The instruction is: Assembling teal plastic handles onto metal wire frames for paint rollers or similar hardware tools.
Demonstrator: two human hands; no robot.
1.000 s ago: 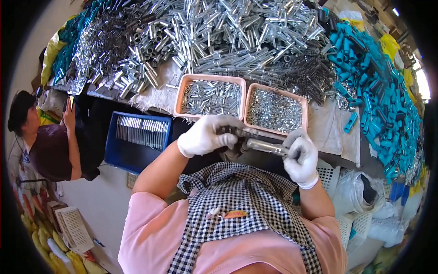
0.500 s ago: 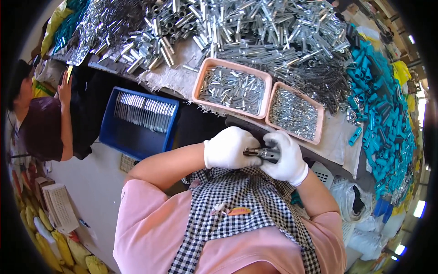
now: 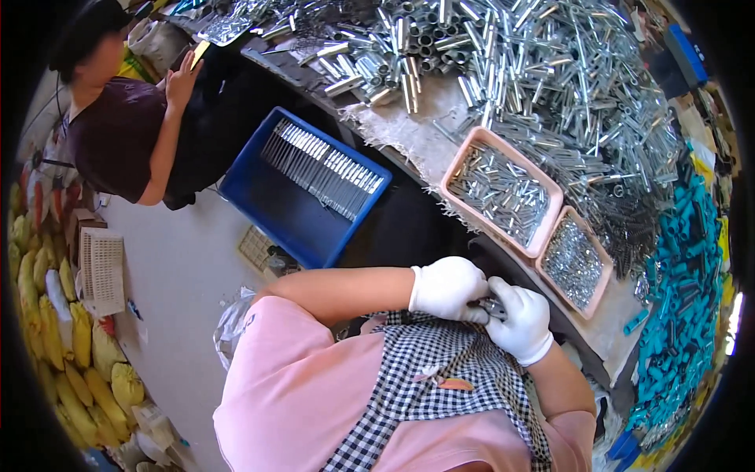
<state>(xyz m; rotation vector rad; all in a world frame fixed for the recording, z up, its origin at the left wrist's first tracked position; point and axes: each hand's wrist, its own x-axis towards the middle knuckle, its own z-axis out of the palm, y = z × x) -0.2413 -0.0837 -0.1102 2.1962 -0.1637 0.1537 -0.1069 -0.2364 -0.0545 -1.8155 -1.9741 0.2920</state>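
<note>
Both my hands wear white gloves and meet close to my checkered apron (image 3: 440, 362), beside the front edge of the bench. A grey metal cylindrical part (image 3: 494, 307) shows between them, mostly hidden by the gloves. My left hand (image 3: 450, 289) is closed at one end of it, fingers curled inward. Around its other end wraps my right hand (image 3: 521, 321), thumb and fingers pressed on it. Just beyond the hands, a pink tray of small metal pins (image 3: 503, 189) and a pink tray of tiny shiny parts (image 3: 576, 259) stand on the bench edge.
Heaps of metal tubes and rods (image 3: 543, 86) cover the bench, with dark springs (image 3: 617, 216) near the trays. Teal sleeves (image 3: 684, 291) pile up at the right. A blue bin (image 3: 236, 185) holds rows of metal rods at the left. Farther left, a person (image 3: 118, 134) holds a phone.
The view has swung, so bench, trays and bin sit farther right in the picture. My hands have drawn closer together round the metal part, and less of it shows.
</note>
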